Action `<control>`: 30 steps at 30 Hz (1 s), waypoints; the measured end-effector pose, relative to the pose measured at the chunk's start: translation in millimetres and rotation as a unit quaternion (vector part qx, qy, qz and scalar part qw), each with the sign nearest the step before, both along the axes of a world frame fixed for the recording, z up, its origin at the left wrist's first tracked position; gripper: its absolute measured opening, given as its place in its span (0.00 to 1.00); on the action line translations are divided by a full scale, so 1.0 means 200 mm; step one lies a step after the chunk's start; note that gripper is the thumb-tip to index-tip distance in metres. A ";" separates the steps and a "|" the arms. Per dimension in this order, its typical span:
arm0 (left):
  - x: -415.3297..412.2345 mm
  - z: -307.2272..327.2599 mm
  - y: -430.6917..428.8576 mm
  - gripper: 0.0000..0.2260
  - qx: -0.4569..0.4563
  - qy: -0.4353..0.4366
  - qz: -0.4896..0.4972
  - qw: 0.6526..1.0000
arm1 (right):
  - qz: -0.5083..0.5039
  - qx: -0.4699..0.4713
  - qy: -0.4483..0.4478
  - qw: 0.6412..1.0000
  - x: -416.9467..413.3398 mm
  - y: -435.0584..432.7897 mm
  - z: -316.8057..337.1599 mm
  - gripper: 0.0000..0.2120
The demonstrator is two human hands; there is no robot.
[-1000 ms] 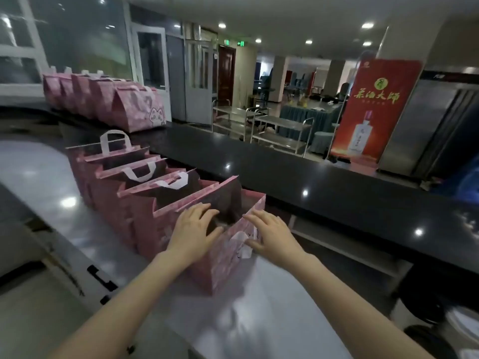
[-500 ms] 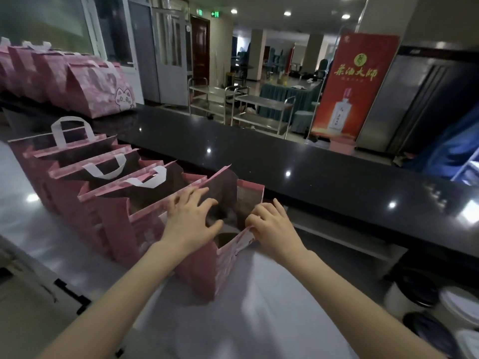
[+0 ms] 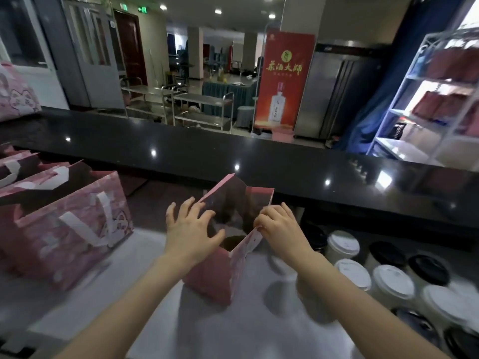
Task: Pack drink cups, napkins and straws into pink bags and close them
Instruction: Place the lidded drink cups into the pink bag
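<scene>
An open pink bag stands on the steel worktop in front of me, apart from the other bags. My left hand lies against its left wall with fingers spread and the thumb over the rim. My right hand pinches the near right edge of the bag's mouth. Something dark shows inside the bag, too dim to name. Drink cups with white lids and black lids stand in rows at the right.
A row of open pink bags with white handles stands at the left. A closed pink bag sits on the raised black counter behind. A shelf rack rises at the far right.
The bag between my hands has slid right, away from the row of bags, toward the cups. My view has turned right, bringing the cups into sight.
</scene>
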State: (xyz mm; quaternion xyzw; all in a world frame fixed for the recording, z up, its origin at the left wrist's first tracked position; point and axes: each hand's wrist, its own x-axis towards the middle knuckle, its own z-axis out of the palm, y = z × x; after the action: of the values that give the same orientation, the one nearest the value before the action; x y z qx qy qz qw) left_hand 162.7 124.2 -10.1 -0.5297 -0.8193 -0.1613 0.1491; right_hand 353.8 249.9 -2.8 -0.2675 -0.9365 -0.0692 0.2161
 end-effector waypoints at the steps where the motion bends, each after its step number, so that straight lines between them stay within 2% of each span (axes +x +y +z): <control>1: 0.06 0.00 0.02 0.28 -0.002 0.005 0.002 1.000 | -0.001 -0.009 0.002 1.000 0.06 0.02 0.00 0.06; 4: 0.19 -0.01 0.05 0.26 -0.008 0.014 0.012 1.000 | 0.019 -0.067 0.014 0.997 0.19 0.06 -0.01 0.09; 8: 0.28 -0.04 0.06 0.23 -0.009 0.001 0.009 1.000 | 0.057 -0.111 0.024 0.992 0.32 0.10 -0.03 0.22; 11: 0.31 -0.05 0.05 0.22 -0.029 -0.003 0.015 0.999 | 0.013 -0.155 0.028 0.987 0.44 0.16 -0.06 0.29; 13: 0.31 -0.05 0.04 0.22 -0.028 -0.006 0.019 0.999 | -0.045 -0.167 -0.048 0.984 0.52 0.21 -0.11 0.29; 16: 0.29 -0.04 0.01 0.22 -0.009 -0.001 0.019 1.000 | -0.116 -0.202 -0.180 0.956 0.61 0.26 -0.20 0.34; 19: 0.27 -0.02 -0.02 0.20 0.041 -0.009 0.026 0.999 | -0.138 -0.227 -0.228 0.937 0.64 0.27 -0.27 0.40; 22: 0.25 -0.02 -0.04 0.18 0.072 -0.038 0.048 0.996 | -0.142 -0.238 -0.240 0.930 0.62 0.27 -0.31 0.41; 25: 0.24 -0.04 -0.04 0.14 0.056 -0.083 0.050 0.994 | -0.140 -0.223 -0.237 0.935 0.59 0.25 -0.32 0.39; 28: 0.22 -0.08 -0.04 0.08 0.055 -0.159 -0.019 0.986 | -0.130 -0.236 -0.220 0.938 0.57 0.21 -0.33 0.37; 30: 0.22 -0.09 -0.05 0.06 0.052 -0.158 -0.056 0.984 | -0.124 -0.261 -0.185 0.939 0.57 0.17 -0.32 0.36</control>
State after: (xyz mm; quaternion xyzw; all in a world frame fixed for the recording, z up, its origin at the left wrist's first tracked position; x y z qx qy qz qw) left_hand 205.9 113.8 -29.1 -0.5341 -0.7920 -0.2935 0.0357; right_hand 468.5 283.9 -67.5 -0.4108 -0.9046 0.1030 -0.0488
